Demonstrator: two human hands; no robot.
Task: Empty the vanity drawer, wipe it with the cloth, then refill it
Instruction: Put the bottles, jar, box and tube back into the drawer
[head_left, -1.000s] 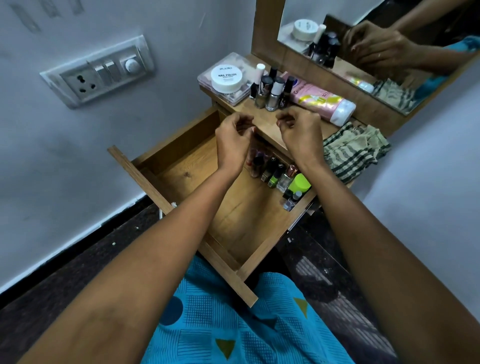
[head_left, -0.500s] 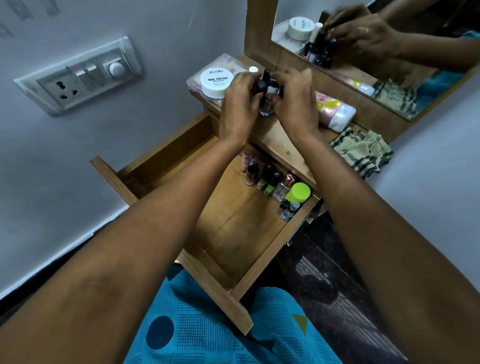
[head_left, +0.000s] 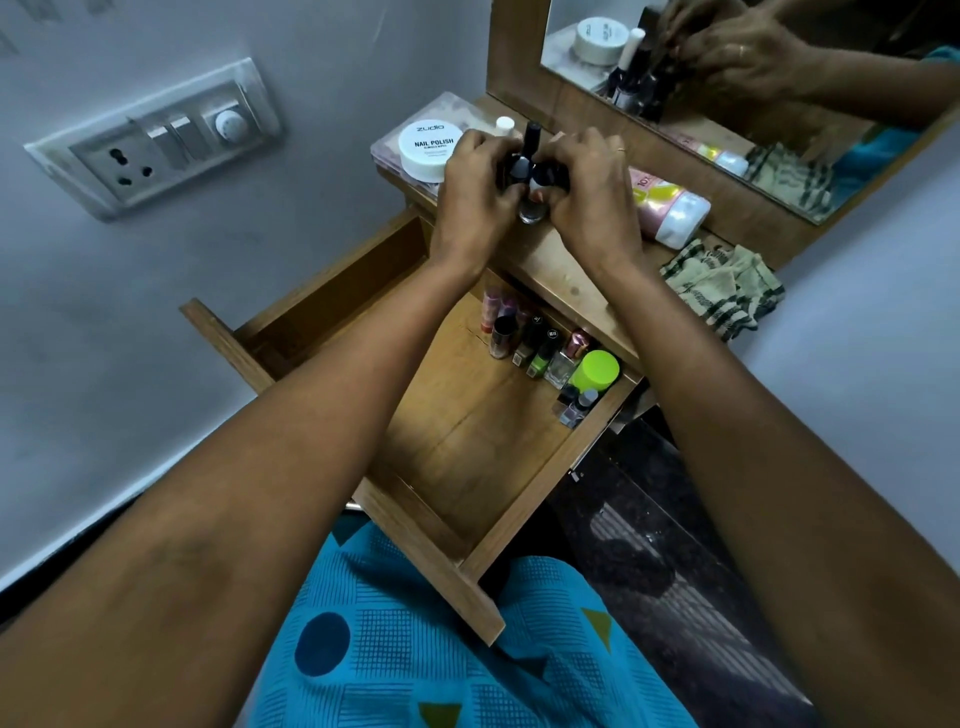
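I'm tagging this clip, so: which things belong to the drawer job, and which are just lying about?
Job: drawer; row of bottles inside it; nail polish bottles gripped by left hand and right hand; striped cloth.
Lying about: switch panel; mirror.

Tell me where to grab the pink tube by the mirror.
Grip the pink tube across its barrel beside the white cap, from above: it lies on its side, mirror frame close behind, other end hidden by the right hand.

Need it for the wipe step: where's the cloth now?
Head view, right side: the cloth lies crumpled on the vanity top's right end, just past the pink bottle, below the mirror.
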